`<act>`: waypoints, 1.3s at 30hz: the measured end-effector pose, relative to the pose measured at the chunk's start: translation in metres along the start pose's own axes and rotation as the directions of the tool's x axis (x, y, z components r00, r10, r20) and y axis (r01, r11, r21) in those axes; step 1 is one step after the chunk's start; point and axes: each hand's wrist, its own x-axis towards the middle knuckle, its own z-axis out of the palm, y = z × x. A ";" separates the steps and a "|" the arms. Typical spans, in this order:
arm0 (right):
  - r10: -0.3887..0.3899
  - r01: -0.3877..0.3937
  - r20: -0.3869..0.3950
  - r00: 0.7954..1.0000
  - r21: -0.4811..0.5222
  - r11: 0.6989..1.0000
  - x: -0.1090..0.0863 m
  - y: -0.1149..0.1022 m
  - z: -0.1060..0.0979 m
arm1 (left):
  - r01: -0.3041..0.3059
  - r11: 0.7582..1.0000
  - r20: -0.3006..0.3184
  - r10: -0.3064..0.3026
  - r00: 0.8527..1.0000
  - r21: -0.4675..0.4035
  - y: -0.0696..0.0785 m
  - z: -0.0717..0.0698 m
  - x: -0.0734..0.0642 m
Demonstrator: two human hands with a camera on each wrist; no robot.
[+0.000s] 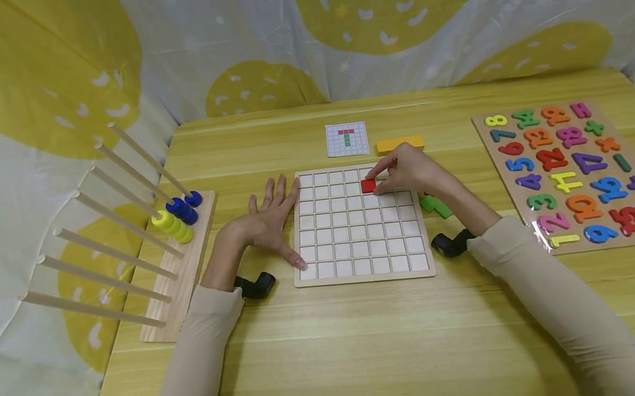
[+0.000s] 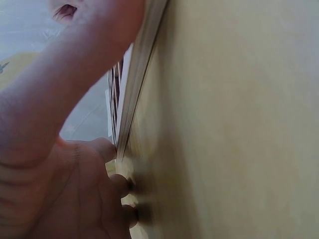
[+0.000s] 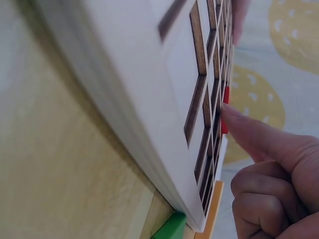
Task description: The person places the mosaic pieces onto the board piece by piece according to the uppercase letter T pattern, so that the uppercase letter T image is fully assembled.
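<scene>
A white gridded wooden board (image 1: 358,225) lies flat on the table between the two hands. My right hand (image 1: 410,172) pinches a red square tile (image 1: 368,186) between thumb and forefinger, over a cell in the board's second row from the top. In the right wrist view the red tile (image 3: 226,94) stands slightly proud of the grid, with the other fingers curled into the palm. Fingers spread, my left hand (image 1: 264,223) rests along the board's left edge; its thumb touches the lower left corner. Several green tiles (image 1: 436,205) lie beside the board, partly under the right hand, with a bit of red showing.
Behind the board lie a small grid card (image 1: 347,139) with a red and green T and a yellow-orange block (image 1: 399,144). A peg stand (image 1: 197,269) with yellow and blue beads stands left. At right lies a number puzzle board (image 1: 582,173).
</scene>
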 end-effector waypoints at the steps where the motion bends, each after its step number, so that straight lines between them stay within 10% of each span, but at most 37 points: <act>1: 0.001 -0.001 0.001 1.000 0.003 1.000 0.000 0.000 0.000 | 0.000 1.000 0.000 0.000 1.000 0.002 0.000 0.000 0.000; 20: 0.023 -0.022 -0.038 0.999 0.015 1.000 -0.034 0.027 -0.043 | 0.002 1.000 0.012 -0.002 1.000 0.002 -0.001 -0.001 0.000; 39: 0.240 -0.240 -0.065 0.969 -0.006 0.971 -0.076 0.071 -0.069 | -0.007 1.000 0.008 0.007 1.000 -0.019 -0.001 -0.001 0.001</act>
